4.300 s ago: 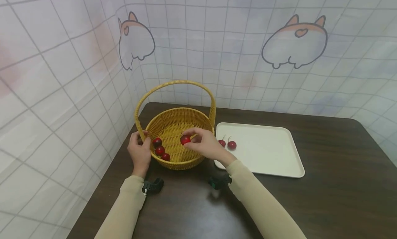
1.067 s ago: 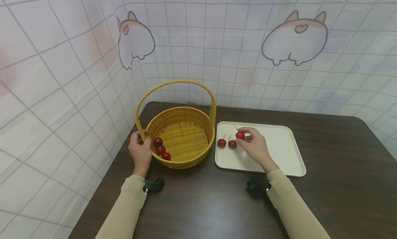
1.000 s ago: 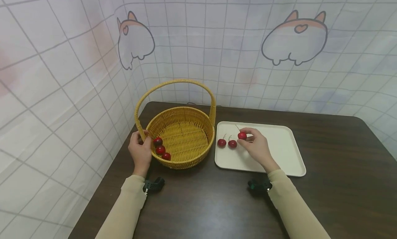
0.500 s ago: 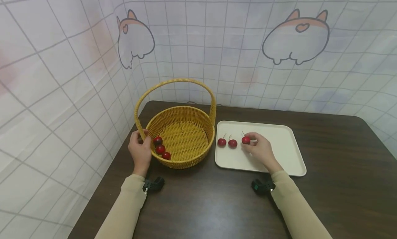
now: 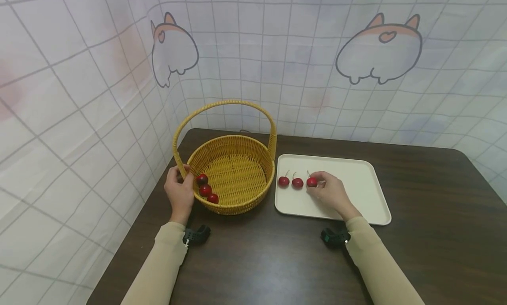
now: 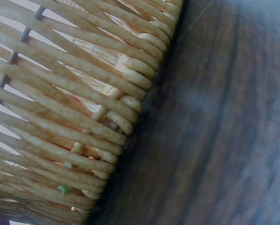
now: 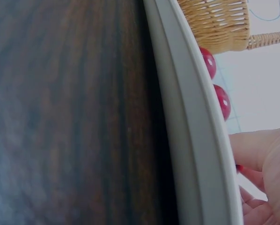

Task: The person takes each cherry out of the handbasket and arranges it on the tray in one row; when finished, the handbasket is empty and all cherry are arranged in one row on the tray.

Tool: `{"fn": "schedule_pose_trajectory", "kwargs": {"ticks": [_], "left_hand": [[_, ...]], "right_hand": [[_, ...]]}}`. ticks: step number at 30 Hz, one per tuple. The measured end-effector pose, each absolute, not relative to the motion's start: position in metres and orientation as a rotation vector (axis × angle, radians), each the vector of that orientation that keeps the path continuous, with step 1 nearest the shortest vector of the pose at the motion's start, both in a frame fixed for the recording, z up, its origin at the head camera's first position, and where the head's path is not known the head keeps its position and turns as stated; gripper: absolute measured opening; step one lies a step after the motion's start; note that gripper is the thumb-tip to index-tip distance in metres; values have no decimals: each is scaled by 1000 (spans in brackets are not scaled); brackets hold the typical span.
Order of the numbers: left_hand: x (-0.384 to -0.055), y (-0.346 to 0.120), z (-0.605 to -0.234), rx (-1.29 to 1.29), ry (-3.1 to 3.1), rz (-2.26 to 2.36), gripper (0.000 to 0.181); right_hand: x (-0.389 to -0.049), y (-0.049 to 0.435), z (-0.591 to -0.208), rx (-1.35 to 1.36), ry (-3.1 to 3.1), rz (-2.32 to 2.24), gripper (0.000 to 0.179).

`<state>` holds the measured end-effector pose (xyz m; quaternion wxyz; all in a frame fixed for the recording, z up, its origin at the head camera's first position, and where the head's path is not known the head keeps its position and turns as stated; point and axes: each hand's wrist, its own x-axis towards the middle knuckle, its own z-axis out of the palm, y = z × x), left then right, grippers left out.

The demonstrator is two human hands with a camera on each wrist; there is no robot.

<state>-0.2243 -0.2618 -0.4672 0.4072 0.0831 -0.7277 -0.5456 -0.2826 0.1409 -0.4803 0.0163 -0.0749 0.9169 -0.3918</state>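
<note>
My left hand (image 5: pixel 180 191) grips the left rim of the yellow wicker basket (image 5: pixel 231 209) near the foot of its tall handle. Inside, along the left side, lie three dark red cherries (image 5: pixel 205 190). Over the white tray (image 5: pixel 340 206), my right hand (image 5: pixel 332 193) pinches a red cherry (image 5: pixel 311 182) between thumb and fingers, its stem pointing up. To its left on the tray sit two more cherries, a middle one (image 5: pixel 297 183) and a leftmost one (image 5: pixel 283 181). In the right wrist view the pinched cherry is mostly hidden behind the thumb and tray rim.
The basket stands at the left of the dark wooden table (image 5: pixel 253 261), close to the tray's left edge. A white grid-patterned cloth (image 5: pixel 301 76) hangs behind the table and along its left side. Black wrist straps (image 5: pixel 336 237) are on both wrists.
Earlier, my right hand was inside the basket with a cherry; it then carried it right, over the tray. Since then it has lowered the cherry beside the other two. The left hand stays put.
</note>
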Motion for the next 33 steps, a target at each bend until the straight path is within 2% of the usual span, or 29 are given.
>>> {"fn": "schedule_pose_trajectory", "kwargs": {"ticks": [4,15,22,27,33], "left_hand": [[-231,-269,-478,214,-1827,-1383,16],[-231,-270,-479,215,-1828,-1388,15],[-213,-253,-449,181,-1847,-1377,17],[-212,-255,-448,175,-1838,-1386,16],[-212,-254,-450,186,-1835,-1385,16]], "right_hand": [[-283,140,-480,-227,2835,-1212,46],[-280,150,-475,-251,2766,-1300,52],[-276,159,-457,-271,2789,-1391,45],[-270,130,-442,-334,2864,-1550,29],[-257,73,-424,-625,2731,-1804,18]]}}
